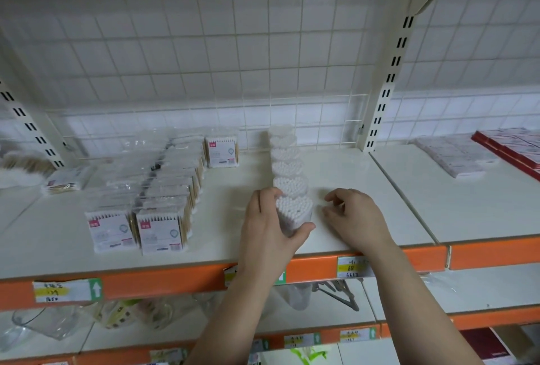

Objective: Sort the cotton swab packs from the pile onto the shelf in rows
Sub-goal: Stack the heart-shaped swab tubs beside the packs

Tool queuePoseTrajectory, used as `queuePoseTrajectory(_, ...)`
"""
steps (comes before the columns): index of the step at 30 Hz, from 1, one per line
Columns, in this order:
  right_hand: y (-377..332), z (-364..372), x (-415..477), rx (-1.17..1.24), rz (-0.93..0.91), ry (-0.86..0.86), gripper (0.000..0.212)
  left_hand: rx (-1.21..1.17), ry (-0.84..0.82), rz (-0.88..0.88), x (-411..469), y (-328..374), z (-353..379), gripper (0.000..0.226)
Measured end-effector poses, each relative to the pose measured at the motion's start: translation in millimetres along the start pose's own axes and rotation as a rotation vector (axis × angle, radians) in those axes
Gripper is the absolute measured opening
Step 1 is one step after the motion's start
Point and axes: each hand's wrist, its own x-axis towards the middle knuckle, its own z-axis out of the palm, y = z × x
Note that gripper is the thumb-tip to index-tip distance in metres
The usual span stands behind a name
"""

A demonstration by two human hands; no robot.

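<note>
A row of heart-shaped cotton swab packs runs from the back of the white shelf toward the front. My left hand grips the front heart-shaped pack, thumb under its near side and fingers on its left side. My right hand rests on the shelf just right of that pack, fingers loosely curled and holding nothing. To the left stand two rows of rectangular bagged swab packs with pink labels, and one more pack stands at the back.
A loose pile of swab packs lies at the far left. Flat white packets and red boxes occupy the neighbouring shelf on the right. A wire grid backs the shelf. Orange shelf edge carries price tags; lower shelves hold plastic items.
</note>
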Motion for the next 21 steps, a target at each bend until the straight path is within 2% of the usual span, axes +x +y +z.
queuePoseTrajectory(9,-3.3,-3.0,5.0,0.067,-0.003,0.033,0.026,-0.01,-0.053,-0.004,1.0,-2.7,-2.3,0.075)
queuePoseTrajectory(13,-12.7,-6.2,14.1,0.105,-0.027,0.119,0.023,-0.013,-0.019,0.044,6.0,-7.7,-14.9,0.056)
queuePoseTrajectory(17,-38.7,-14.2,23.6,0.163,-0.11,0.237,0.021,0.199,0.086,0.106,24.3,-14.8,-39.7,0.041)
queuePoseTrajectory(21,-82.1,-17.0,28.3,0.255,-0.219,0.286,0.019,0.407,0.175,0.093,38.3,-24.2,-73.4,0.038)
